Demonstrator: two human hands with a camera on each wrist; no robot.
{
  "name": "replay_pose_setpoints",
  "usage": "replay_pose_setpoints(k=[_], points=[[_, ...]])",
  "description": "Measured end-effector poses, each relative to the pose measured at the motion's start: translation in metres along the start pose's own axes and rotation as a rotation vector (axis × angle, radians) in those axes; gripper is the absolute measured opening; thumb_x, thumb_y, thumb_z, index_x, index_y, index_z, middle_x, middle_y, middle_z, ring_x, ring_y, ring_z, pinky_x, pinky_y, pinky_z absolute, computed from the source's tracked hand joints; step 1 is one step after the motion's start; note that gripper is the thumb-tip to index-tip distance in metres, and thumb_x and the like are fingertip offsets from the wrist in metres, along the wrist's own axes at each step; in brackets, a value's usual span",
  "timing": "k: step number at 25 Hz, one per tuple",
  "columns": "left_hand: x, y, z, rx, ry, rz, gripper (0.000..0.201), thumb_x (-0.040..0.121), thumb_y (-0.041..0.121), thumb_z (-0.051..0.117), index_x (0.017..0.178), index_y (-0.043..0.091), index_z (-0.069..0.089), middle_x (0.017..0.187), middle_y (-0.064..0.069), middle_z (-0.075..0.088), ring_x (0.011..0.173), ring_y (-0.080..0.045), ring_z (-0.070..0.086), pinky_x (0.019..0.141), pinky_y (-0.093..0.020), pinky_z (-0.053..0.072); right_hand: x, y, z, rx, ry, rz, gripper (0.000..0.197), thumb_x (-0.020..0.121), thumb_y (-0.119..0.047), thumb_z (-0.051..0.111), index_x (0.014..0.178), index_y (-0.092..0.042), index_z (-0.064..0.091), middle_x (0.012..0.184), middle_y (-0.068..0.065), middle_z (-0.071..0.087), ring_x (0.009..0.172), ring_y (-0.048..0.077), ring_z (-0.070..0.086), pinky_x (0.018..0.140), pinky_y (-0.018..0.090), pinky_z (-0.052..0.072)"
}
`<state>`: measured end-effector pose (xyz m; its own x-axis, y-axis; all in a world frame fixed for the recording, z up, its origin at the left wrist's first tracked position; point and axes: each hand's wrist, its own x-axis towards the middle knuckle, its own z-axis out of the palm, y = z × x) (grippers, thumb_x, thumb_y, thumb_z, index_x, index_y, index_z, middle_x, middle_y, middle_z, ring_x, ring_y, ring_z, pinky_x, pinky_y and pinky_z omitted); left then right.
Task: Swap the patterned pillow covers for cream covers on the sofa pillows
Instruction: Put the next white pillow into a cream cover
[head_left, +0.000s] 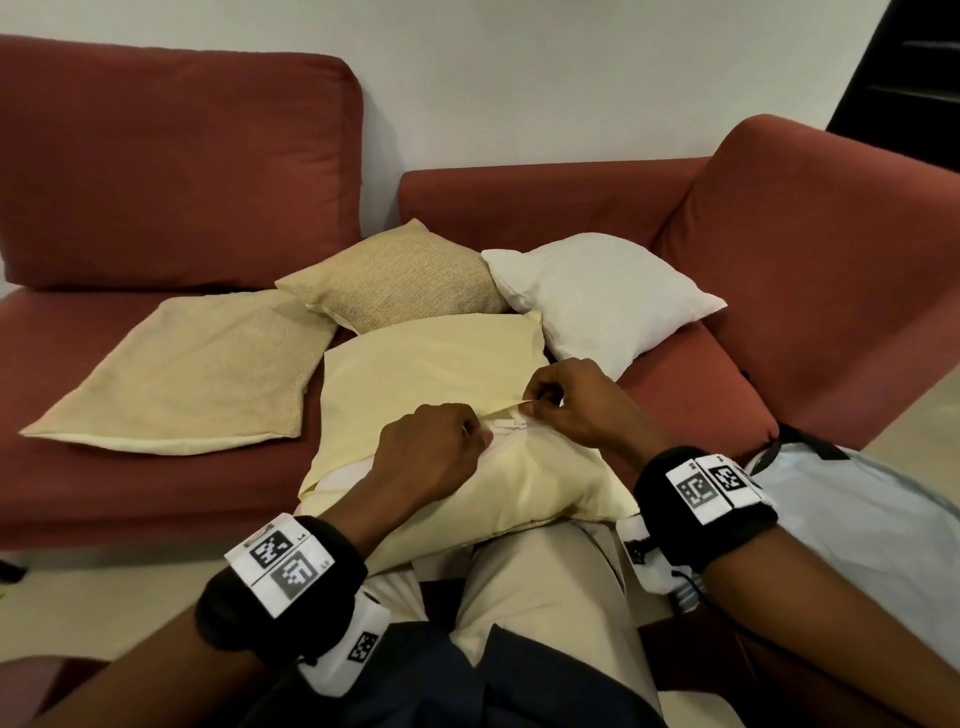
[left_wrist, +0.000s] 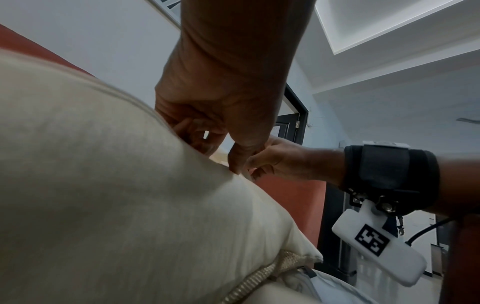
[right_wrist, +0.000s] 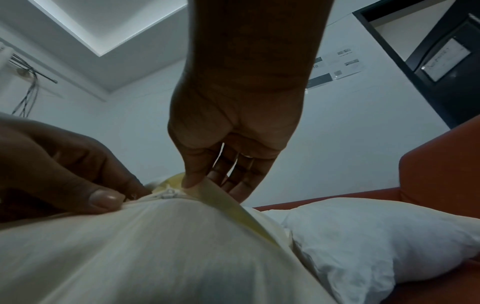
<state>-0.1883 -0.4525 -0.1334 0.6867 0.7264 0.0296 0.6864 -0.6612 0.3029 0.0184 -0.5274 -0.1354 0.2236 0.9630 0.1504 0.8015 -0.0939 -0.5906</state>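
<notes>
Head view: you have a pillow in a cream cover (head_left: 431, 374) propped on your knee against the front edge of the red sofa (head_left: 571, 208), its opening facing up. Your left hand (head_left: 426, 452) is curled, fingertips pressing the fabric beside the zip (head_left: 511, 423); your right hand (head_left: 566, 400) pinches the cover's edge flap just past the zip. White inner still shows at the opening, so this cover looks on but not closed. Behind it lie a woven patterned pillow (head_left: 395, 280), seemingly still to be swapped, and a bare white pillow (head_left: 597, 296), which looks stripped and awaiting a cover. A flat, empty cover (head_left: 192, 369) rests on the seat to the left; whether it is cream or the removed one, I cannot tell. Judged so, roughly midway. Left wrist view: your left hand (left_wrist: 221, 115) is bunched at the seam, thumb touching the right hand's fingers (left_wrist: 262, 164); white wall, recessed ceiling and a dark door frame (left_wrist: 301, 115) behind. Right wrist view: thumb and forefinger of your right hand (right_wrist: 233, 148) grip a taut strip of cream fabric; the left thumb (right_wrist: 103, 199) presses down beside the zip; papers (right_wrist: 337, 65) taped to the wall.
</notes>
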Motion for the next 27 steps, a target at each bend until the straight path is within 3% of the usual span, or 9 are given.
replay_pose_setpoints(k=[2, 5, 8, 11, 13, 17, 19, 23, 27], points=[[0.001, 0.01, 0.009, 0.03, -0.053, 0.003, 0.046, 0.093, 0.054, 0.045, 0.132, 0.03, 0.051, 0.124, 0.004, 0.06, 0.115, -0.023, 0.056, 0.083, -0.035, 0.044, -0.001, 0.002, 0.002, 0.026, 0.005, -0.018, 0.006, 0.085, -0.027, 0.07, 0.08, -0.023, 0.07, 0.077, -0.008, 0.069, 0.072, 0.01, 0.063, 0.071, 0.035, 0.054], [0.0, 0.017, 0.02, -0.049, 0.01, 0.031, 0.056, 0.093, 0.051, 0.048, 0.139, 0.022, 0.038, 0.133, 0.002, 0.051, 0.117, -0.023, 0.054, 0.082, -0.036, 0.047, -0.003, 0.004, 0.002, 0.066, 0.031, -0.022, 0.007, 0.086, -0.025, 0.07, 0.08, -0.021, 0.071, 0.077, -0.006, 0.069, 0.073, 0.011, 0.063, 0.072, 0.036, 0.054], [-0.002, 0.024, 0.025, -0.191, 0.123, 0.021, 0.048, 0.09, 0.05, 0.054, 0.129, 0.022, 0.051, 0.124, 0.006, 0.055, 0.11, -0.019, 0.057, 0.078, -0.034, 0.047, -0.005, 0.001, 0.002, 0.078, 0.031, -0.034, 0.007, 0.086, -0.022, 0.07, 0.082, -0.017, 0.072, 0.078, -0.005, 0.07, 0.073, 0.011, 0.063, 0.071, 0.033, 0.052], [0.0, 0.033, 0.023, -0.16, 0.153, -0.015, 0.03, 0.086, 0.054, 0.058, 0.1, 0.029, 0.068, 0.102, 0.01, 0.066, 0.097, -0.015, 0.062, 0.073, -0.031, 0.046, -0.005, 0.0, 0.001, 0.099, 0.029, -0.046, 0.007, 0.086, -0.019, 0.07, 0.081, -0.014, 0.072, 0.077, -0.004, 0.07, 0.073, 0.011, 0.063, 0.069, 0.03, 0.05], [0.003, 0.036, 0.019, -0.092, 0.169, 0.002, 0.027, 0.085, 0.053, 0.059, 0.089, 0.027, 0.067, 0.091, 0.009, 0.066, 0.088, -0.017, 0.063, 0.067, -0.03, 0.044, -0.006, 0.001, 0.0, 0.097, 0.025, -0.042, 0.007, 0.086, -0.018, 0.071, 0.08, -0.015, 0.072, 0.077, -0.005, 0.07, 0.072, 0.01, 0.063, 0.07, 0.029, 0.05], [-0.001, 0.04, 0.011, 0.189, 0.224, 0.149, 0.022, 0.092, 0.041, 0.05, 0.085, 0.022, 0.058, 0.086, 0.003, 0.054, 0.077, -0.024, 0.059, 0.055, -0.028, 0.027, -0.004, 0.003, -0.003, 0.036, -0.031, -0.027, 0.006, 0.085, -0.023, 0.072, 0.081, -0.018, 0.072, 0.078, -0.006, 0.071, 0.073, 0.011, 0.063, 0.071, 0.033, 0.051], [-0.003, 0.038, 0.007, 0.2, 0.185, 0.151, 0.019, 0.093, 0.039, 0.049, 0.086, 0.023, 0.056, 0.089, 0.002, 0.056, 0.08, -0.027, 0.059, 0.058, -0.029, 0.029, -0.004, 0.002, -0.003, -0.013, -0.059, -0.017, 0.006, 0.084, -0.026, 0.072, 0.079, -0.023, 0.071, 0.078, -0.01, 0.07, 0.072, 0.007, 0.061, 0.07, 0.035, 0.052], [0.006, 0.01, -0.011, 0.027, -0.037, -0.015, 0.027, 0.087, 0.041, 0.057, 0.067, 0.024, 0.048, 0.082, 0.003, 0.058, 0.083, -0.025, 0.056, 0.067, -0.031, 0.036, -0.005, -0.002, -0.006, -0.105, -0.08, 0.04, 0.006, 0.084, -0.029, 0.072, 0.084, -0.023, 0.072, 0.077, -0.014, 0.064, 0.075, 0.006, 0.058, 0.068, 0.028, 0.043], [-0.012, -0.048, -0.035, -0.071, -0.17, -0.093, 0.028, 0.083, 0.038, 0.067, 0.063, 0.02, 0.056, 0.071, 0.004, 0.06, 0.075, -0.022, 0.058, 0.069, -0.035, 0.047, -0.006, -0.009, -0.009, -0.219, -0.093, 0.094, 0.006, 0.085, -0.031, 0.071, 0.085, -0.025, 0.071, 0.079, -0.014, 0.061, 0.083, 0.012, 0.059, 0.069, 0.028, 0.04]])
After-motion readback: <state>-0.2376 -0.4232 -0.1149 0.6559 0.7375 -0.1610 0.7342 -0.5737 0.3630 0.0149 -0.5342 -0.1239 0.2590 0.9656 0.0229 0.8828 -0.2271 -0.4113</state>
